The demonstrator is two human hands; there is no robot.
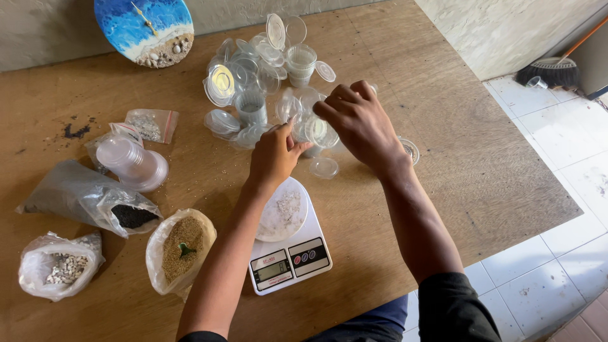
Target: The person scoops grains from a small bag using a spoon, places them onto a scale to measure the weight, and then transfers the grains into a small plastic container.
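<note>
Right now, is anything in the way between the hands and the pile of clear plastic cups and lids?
Nothing visible. The left hand and right hand are already at the pile of clear plastic cups and lids, fingers on a small clear cup at its near edge.

A small white digital kitchen scale (289, 244) sits at the near edge of the brown wooden board table (443, 158). Behind it lies a heap of clear plastic cups and lids (266, 82). Left of it lie three open plastic bags (114, 237). Both hands (316, 136) hover between scale and heap.
</note>
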